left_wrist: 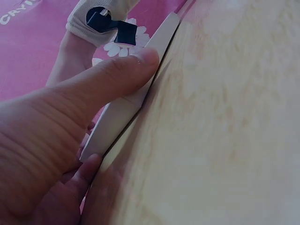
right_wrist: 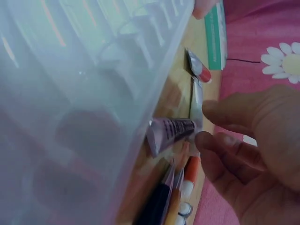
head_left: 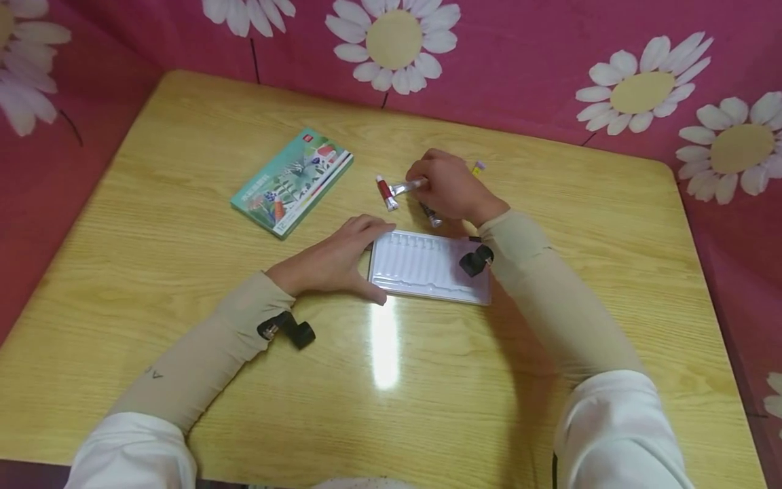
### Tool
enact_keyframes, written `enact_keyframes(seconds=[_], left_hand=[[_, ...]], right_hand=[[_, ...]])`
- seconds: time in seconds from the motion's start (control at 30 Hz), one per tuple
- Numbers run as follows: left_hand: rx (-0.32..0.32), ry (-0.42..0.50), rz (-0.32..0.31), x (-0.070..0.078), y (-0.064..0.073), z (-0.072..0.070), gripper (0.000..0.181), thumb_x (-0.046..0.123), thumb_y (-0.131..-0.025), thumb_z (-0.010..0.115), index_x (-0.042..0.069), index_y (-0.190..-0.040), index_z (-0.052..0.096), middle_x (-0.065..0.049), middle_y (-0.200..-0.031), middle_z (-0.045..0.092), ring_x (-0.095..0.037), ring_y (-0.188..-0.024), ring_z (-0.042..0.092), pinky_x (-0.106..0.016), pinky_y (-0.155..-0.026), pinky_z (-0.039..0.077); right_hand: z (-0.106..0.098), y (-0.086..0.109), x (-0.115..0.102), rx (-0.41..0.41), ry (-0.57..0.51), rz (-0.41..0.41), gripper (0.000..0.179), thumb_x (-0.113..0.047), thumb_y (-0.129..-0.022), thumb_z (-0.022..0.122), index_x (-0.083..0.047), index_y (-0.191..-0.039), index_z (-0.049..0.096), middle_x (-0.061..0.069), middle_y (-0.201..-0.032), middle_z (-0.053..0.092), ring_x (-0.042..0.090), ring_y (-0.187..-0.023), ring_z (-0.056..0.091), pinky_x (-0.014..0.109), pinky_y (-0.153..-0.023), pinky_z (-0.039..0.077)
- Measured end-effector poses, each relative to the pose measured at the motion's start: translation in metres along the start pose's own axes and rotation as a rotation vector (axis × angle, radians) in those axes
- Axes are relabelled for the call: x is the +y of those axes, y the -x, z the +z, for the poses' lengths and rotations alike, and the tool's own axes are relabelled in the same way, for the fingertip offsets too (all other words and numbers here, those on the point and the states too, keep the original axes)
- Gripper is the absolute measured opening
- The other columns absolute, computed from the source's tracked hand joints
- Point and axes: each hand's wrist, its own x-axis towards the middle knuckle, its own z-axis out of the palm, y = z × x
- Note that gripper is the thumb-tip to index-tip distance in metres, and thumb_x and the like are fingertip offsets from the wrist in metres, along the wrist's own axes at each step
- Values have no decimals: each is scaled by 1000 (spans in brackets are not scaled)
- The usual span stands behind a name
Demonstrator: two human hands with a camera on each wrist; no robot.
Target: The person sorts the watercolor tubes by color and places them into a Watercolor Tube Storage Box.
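Note:
A white plastic tray (head_left: 421, 261) with a row of long slots lies on the table. My left hand (head_left: 342, 261) holds its left end, thumb at the near edge and fingers at the far edge; the thumb (left_wrist: 117, 75) presses its side in the left wrist view. Beyond the tray my right hand (head_left: 449, 183) reaches among small paint tubes, beside a silver tube (head_left: 406, 187) and a dark-labelled tube (right_wrist: 173, 131). Its thumb and fingertips come up to these tubes; whether they pinch one is unclear. A red tube (head_left: 385, 192) lies to the left.
A green illustrated box (head_left: 296, 180) lies at the back left. Behind the right hand pokes out a purple-and-yellow tube end (head_left: 478, 168). More tubes, including an orange one (right_wrist: 191, 173), lie near the tray's far edge. Pink flowered cloth (head_left: 507, 81) hangs behind the wooden table (head_left: 275, 407).

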Motion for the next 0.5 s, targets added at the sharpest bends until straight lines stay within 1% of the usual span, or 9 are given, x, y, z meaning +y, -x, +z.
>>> enact_keyframes(seconds=[0.07, 0.13, 0.27, 0.37, 0.5], left_hand=[[-1, 1, 1, 0, 0, 0, 120, 59, -69, 91, 19, -164, 30, -3, -165, 30, -21, -153, 28, -45, -127, 33], [1, 3, 7, 1, 0, -1, 120, 58, -69, 91, 18, -164, 30, -3, -165, 30, -22, -153, 28, -46, -127, 33], [11, 5, 21, 0, 1, 0, 120, 57, -69, 92, 17, -163, 31, -4, -165, 30, -22, -153, 28, -45, -128, 32], [16, 2, 25, 0, 1, 0, 119, 57, -69, 92, 17, -163, 31, -4, -165, 31, -21, -153, 28, -44, -128, 32], [14, -6, 23, -1, 1, 0, 119, 58, -70, 91, 18, -164, 31, -3, -166, 30, -21, -153, 29, -44, -128, 33]], right_hand=[[1, -3, -3, -18, 38, 1, 27, -9, -99, 64, -2, -123, 73, 17, -123, 70, 31, -114, 62, 47, -105, 52], [3, -6, -5, -48, 62, 14, 28, -8, -99, 63, -3, -125, 73, 17, -124, 69, 30, -109, 64, 45, -102, 54], [5, -9, -9, -89, 80, 11, 25, -9, -99, 65, -4, -122, 75, 15, -118, 71, 25, -102, 65, 40, -95, 58], [5, -9, -11, -80, 104, -23, 21, -10, -98, 68, -6, -117, 77, 14, -113, 73, 25, -100, 67, 40, -92, 58], [6, -9, -11, -68, 113, -43, 21, -11, -98, 68, -6, -117, 76, 14, -114, 73, 25, -99, 67, 41, -92, 58]])
